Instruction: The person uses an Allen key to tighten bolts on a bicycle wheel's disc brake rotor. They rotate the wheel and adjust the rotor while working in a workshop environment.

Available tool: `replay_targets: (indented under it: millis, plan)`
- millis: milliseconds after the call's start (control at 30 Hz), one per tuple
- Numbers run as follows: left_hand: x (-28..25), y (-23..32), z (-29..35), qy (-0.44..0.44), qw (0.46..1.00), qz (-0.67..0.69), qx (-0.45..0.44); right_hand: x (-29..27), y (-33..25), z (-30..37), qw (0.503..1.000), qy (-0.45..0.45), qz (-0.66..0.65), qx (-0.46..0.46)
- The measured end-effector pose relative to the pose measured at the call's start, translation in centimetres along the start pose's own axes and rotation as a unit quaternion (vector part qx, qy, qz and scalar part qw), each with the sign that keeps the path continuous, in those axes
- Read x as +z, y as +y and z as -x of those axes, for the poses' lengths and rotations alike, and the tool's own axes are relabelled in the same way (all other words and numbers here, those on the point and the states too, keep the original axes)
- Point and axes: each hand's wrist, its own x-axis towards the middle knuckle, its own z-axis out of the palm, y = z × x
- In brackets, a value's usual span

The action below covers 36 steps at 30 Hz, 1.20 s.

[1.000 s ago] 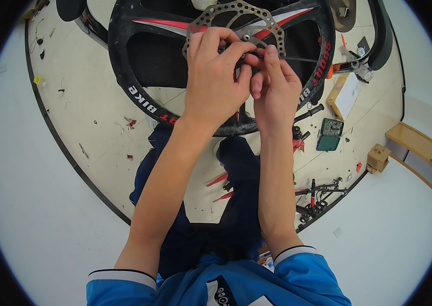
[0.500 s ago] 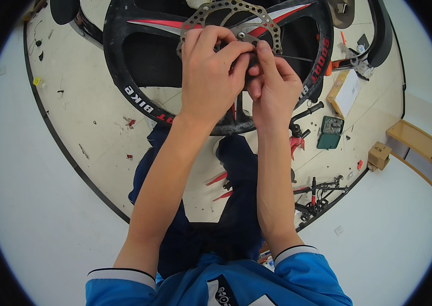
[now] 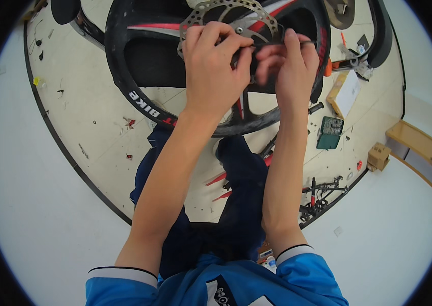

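Note:
A black bicycle wheel (image 3: 124,56) with red and white spoke accents lies before me. Its perforated metal brake disc (image 3: 197,18) is around the hub, partly covered by my hands. My left hand (image 3: 216,69) is over the disc's near edge, thumb and forefinger pinched at one end of a thin dark rod (image 3: 307,42). Farther right along the rod is my right hand (image 3: 295,66), thumb raised against it and the lower fingers smeared by motion. What the rod's left end meets is hidden behind my left fingers.
Beneath the wheel is a black cushioned surface (image 3: 149,64), with curved armrests (image 3: 379,35) at both sides. On the floor to the right are a green case (image 3: 330,133), a white-topped box (image 3: 346,94), a cardboard box (image 3: 379,154) and black bicycle parts (image 3: 320,196).
My right hand has moved right, away from my left, and its fingers have loosened and blurred. The wheel has turned slightly. My left hand stays nearly in place.

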Motion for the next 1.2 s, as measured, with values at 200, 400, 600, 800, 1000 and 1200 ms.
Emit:
replay_targets:
  millis: [200,400,600,800,1000,1200]
  plan:
    - [0.2,0.2,0.4,-0.004,0.999,0.007,-0.039,0.4,0.1,-1.0,0.999,-0.008,0.042,-0.028]
    - [-1.1,1.2,0.6,-0.005,1.0,0.01,-0.018,0.7,0.7,-0.7,0.998,0.028,0.034,-0.035]
    - [-2.4,-1.5,-1.3,0.091,0.992,-0.079,-0.022,0.7,0.8,-0.4,0.997,0.035,0.05,-0.046]
    - [0.1,-3.8,-1.5,0.094,0.99,-0.063,-0.083,1.8,-0.1,-0.3,0.994,0.066,0.085,-0.013]
    - [0.3,-4.6,-1.4,0.083,0.992,-0.071,-0.062,2.5,-0.6,-0.6,0.989,0.074,0.13,0.006]
    - [0.4,-5.0,-1.5,0.08,0.992,-0.062,-0.07,2.0,-0.6,-1.3,0.988,0.044,0.149,0.003]
